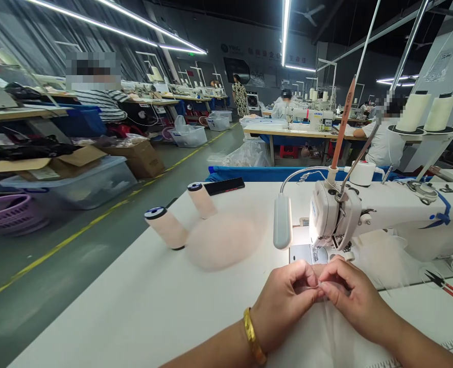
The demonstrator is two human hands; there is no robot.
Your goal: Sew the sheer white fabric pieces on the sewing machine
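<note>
My left hand [287,296] and my right hand [349,294] meet fingertip to fingertip on the white table [134,306], both pinching a thin sheer white fabric [328,327] that trails toward me. They sit just in front of the presser foot [318,254] of the white sewing machine [383,214]. A gold bangle [254,337] circles my left wrist. The fabric is nearly see-through against the table, so its edges are hard to trace.
A pile of pale pink mesh [224,240] and two thread cones [167,227] lie left of the machine, whose lamp [282,222] hangs near the needle. Red-handled snips [450,290] lie at the right. Other people sew at benches beyond; bins and boxes [76,179] line the aisle.
</note>
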